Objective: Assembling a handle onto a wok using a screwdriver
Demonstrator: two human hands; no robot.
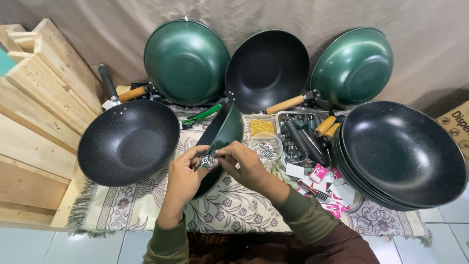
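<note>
— What are the hands on?

— Both meet at one small spot. The left hand (184,172) and the right hand (244,164) pinch a small shiny metal fitting (208,161) between their fingertips, thumbs and forefingers drawn in narrow around it. That fitting sits at the rim of a dark green round metal wok (222,131), which stands tilted on edge, its bowl rising away from the fingers and its lower rim tucked under the left palm.

— So the wok is held?

— The left hand's fingers curl against its rim beside the fitting; whether they bear its weight I cannot tell. The wok's lower edge rests on a cream floral cloth with a fringe (229,210).

— What lies near the fingers?

— Just beyond the right fingertips is a clear round tub of small silver screws (266,149), and past it a clear tub of yellow bits (262,127). Further out to the right of that hand stands a metal tray of dark and wooden handles (303,139), then a stack of black speckled woks (403,154). A scatter of pink and white small boxes (327,183) lies beside the right wrist. To the left of the left hand sits a single black speckled wok (128,142), touching the cloth.

— And behind?

— Beyond the tilted wok, three woks lean against a beige cloth backdrop (293,14).
</note>
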